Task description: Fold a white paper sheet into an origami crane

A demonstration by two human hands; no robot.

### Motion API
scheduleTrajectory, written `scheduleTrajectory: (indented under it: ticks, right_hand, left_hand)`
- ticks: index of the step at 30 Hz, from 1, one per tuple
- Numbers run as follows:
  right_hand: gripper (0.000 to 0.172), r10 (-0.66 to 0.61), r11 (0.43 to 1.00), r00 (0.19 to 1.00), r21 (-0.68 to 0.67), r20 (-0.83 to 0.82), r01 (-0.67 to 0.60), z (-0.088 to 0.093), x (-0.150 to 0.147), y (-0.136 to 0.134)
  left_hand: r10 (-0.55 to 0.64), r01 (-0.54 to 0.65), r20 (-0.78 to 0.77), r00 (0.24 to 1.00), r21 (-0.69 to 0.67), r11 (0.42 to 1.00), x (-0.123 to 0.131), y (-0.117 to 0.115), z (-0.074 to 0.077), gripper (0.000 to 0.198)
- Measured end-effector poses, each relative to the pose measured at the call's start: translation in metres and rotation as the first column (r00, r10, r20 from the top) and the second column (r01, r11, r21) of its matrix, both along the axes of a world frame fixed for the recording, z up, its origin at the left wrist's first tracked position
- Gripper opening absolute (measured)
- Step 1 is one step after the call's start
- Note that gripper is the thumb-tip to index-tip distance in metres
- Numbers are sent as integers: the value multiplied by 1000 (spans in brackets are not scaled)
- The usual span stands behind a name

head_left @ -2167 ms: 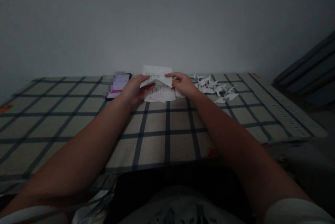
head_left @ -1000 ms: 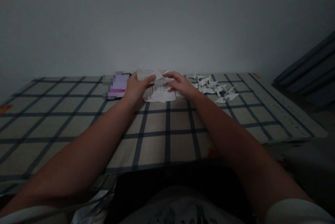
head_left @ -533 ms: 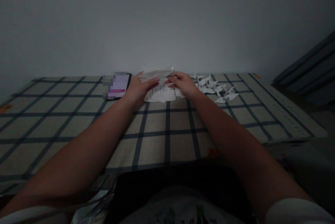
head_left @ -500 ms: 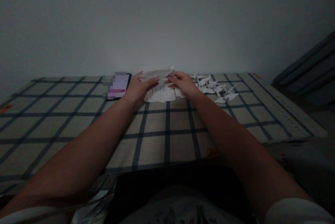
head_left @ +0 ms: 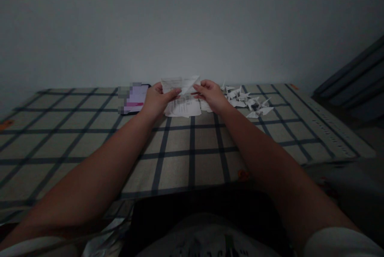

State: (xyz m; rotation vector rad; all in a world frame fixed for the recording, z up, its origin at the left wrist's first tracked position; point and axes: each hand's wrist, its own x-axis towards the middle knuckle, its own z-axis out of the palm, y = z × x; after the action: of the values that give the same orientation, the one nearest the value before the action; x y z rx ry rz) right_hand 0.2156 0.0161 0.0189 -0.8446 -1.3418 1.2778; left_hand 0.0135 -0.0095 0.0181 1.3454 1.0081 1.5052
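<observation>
Between my two hands is a creased, partly folded sheet of paper (head_left: 177,83), raised above the table with its face turned toward me. My left hand (head_left: 159,99) pinches its left side, thumb in front and fingers behind. At the right side, my right hand (head_left: 211,95) pinches the sheet near a slanting fold. Just below it lie printed white paper sheets (head_left: 183,107), flat on the cloth. Several folded paper cranes (head_left: 240,97) sit in a heap to the right of my right hand.
A phone or tablet with a lit screen (head_left: 136,99) lies left of my left hand. The checked tablecloth (head_left: 177,169) covers the table, which meets a plain wall (head_left: 192,25) at the back. Dark folded fabric (head_left: 354,77) hangs at the far right.
The held paper has tilted up and opened out, so more of its face shows. My hands have barely shifted; the cranes and the screen are where they were.
</observation>
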Motion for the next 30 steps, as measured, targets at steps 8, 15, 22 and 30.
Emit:
scheduleTrajectory:
  ticks: [8, 15, 22, 30]
  right_hand:
    - [41, -60, 998, 998, 34, -19, 60, -4, 3, 3]
    - [23, -58, 998, 998, 27, 32, 57, -6, 4, 6]
    - [20, -3, 999, 1000, 35, 24, 2, -3, 4, 2]
    - [13, 52, 998, 998, 23, 40, -53, -1, 4, -1]
  left_hand:
    - [-88, 98, 102, 991, -98, 990, 9, -5, 1, 48]
    - [-125, 134, 66, 990, -157, 978, 6, -5, 3, 56]
    - [-130, 135, 39, 991, -166, 977, 1, -5, 8, 49]
    - [-111, 86, -148, 983, -164, 983, -4, -8, 8, 44]
